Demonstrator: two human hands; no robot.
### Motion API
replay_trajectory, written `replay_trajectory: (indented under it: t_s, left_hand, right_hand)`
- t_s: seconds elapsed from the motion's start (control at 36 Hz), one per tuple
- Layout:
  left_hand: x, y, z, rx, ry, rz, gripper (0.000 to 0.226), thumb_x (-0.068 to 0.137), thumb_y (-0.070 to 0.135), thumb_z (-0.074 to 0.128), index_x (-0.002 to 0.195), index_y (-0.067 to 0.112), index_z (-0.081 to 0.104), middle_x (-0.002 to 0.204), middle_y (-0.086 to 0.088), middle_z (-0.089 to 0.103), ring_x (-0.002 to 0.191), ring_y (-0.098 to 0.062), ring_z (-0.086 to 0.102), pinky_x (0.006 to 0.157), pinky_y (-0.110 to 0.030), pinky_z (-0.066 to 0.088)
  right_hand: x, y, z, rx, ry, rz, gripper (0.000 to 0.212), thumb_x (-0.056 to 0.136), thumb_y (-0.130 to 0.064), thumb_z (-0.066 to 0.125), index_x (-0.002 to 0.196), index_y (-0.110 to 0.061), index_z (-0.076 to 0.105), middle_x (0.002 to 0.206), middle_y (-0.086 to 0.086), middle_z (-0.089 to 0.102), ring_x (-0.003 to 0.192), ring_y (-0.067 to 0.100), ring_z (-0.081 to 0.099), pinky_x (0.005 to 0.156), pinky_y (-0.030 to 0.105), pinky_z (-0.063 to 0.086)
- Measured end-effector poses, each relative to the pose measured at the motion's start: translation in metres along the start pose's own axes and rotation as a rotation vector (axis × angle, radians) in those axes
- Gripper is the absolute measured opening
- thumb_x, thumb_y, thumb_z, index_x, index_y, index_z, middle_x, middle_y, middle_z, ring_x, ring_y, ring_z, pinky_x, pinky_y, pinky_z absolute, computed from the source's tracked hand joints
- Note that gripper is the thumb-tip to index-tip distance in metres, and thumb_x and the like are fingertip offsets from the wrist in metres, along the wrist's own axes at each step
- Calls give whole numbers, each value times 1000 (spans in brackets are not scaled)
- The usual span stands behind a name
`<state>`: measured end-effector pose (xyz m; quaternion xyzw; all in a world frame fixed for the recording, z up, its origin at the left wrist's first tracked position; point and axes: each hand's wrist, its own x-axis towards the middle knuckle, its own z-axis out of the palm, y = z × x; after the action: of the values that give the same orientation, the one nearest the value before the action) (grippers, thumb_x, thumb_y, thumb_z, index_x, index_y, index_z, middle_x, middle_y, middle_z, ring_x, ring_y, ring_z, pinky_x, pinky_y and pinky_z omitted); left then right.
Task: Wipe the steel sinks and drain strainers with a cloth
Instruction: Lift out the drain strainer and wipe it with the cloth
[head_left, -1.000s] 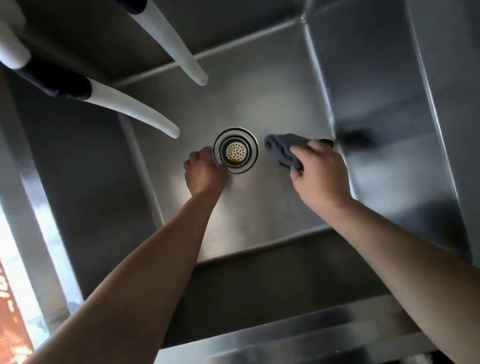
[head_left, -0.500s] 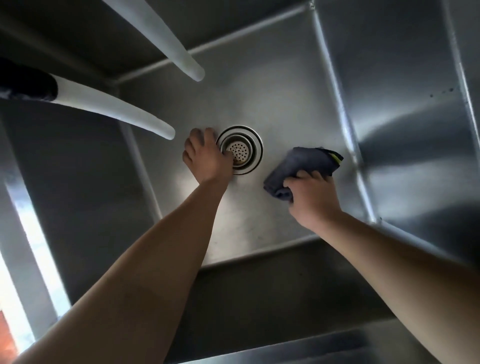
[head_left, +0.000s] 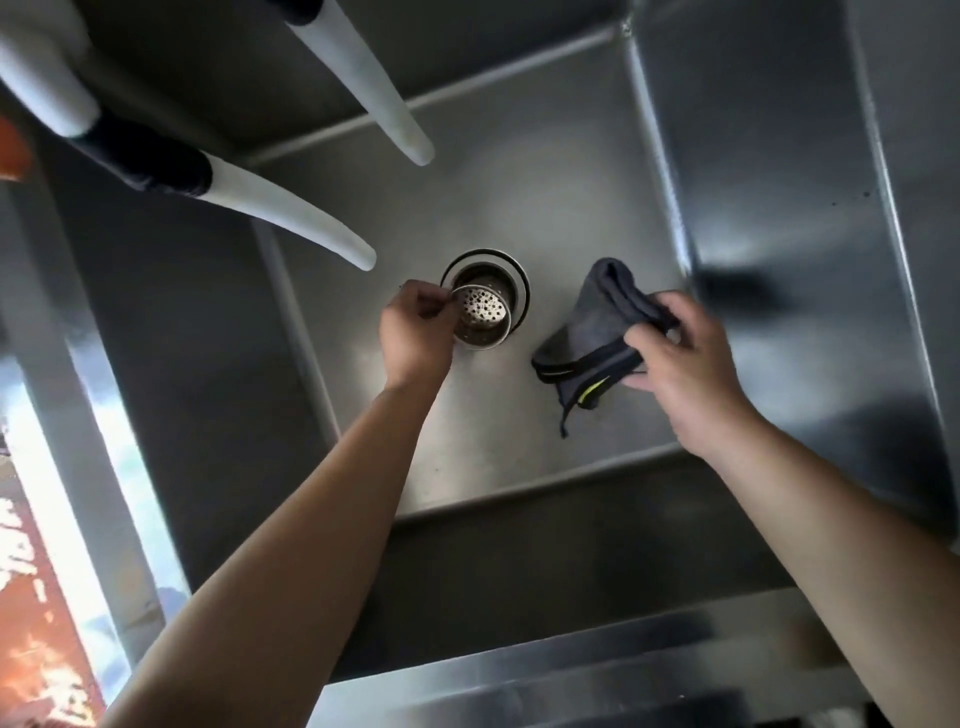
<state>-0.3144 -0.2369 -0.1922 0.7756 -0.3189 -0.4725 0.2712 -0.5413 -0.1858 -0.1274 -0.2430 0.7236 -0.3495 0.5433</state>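
Reaching down from the near rim, both forearms stretch into one deep steel sink (head_left: 561, 218); the left hand (head_left: 415, 332) is pinched on the rim of the strainer (head_left: 480, 317), thumb and fingers closed on its near-left edge; the perforated basket sits tilted and part-way up out of the drain (head_left: 514, 275), its lower wall showing, so it looks lifted rather than seated; the right hand (head_left: 675, 364) is closed on a bunched grey cloth (head_left: 592, 338), fingers curled over its upper fold, while a loose corner with a yellow-green tag hangs toward the sink floor; whether that corner touches the steel I cannot tell; cloth and strainer are near, not touching.

Judged from this, the step in hand is the strainer: pulling it free to wipe it; the next move calls for bringing cloth and basket together, the left hand holding firm on a thin, likely slick rim while the right rubs around the wall and holes; beyond the drain, two pale spouts (head_left: 291, 218) hang over the far side.
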Motion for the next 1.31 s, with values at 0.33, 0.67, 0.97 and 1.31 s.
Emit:
replay_trajectory:
  t_s: [0.33, 0.67, 0.97, 1.31]
  left_hand:
    - [-77, 72, -20, -301, -401, 91, 24, 92, -6, 62, 99, 13, 75, 88, -1, 77, 81, -14, 73, 69, -33, 61]
    - [-92, 92, -42, -217, -603, 200, 28, 101, 5, 53, 121, 11, 71, 111, -3, 72, 97, -11, 67, 86, -32, 56]
    - [-74, 85, -60, -58, -964, 373, 42, 102, 11, 52, 144, 9, 48, 145, -11, 54, 138, -24, 47, 116, -41, 36]
    - [-65, 69, -58, -243, -1015, 89, 68, 87, 19, 70, 149, 28, 43, 123, -14, 64, 116, -27, 60, 106, -44, 44]
  right_hand:
    - [13, -25, -3, 284, -354, 154, 31, 85, 8, 45, 88, -18, 62, 82, 6, 64, 74, 24, 66, 65, 46, 58]
    - [9, -14, -8, 634, -612, 264, 48, 80, -5, 50, 123, -23, 62, 107, 9, 68, 93, 25, 69, 74, 46, 57]
    - [-7, -18, -14, 590, -756, 278, 58, 80, -14, 53, 138, -18, 52, 125, 14, 56, 103, 28, 60, 74, 42, 58]
    - [-15, -37, -24, 320, -777, 226, 79, 69, -49, 84, 132, -9, 59, 131, 22, 60, 118, 36, 61, 85, 52, 55]
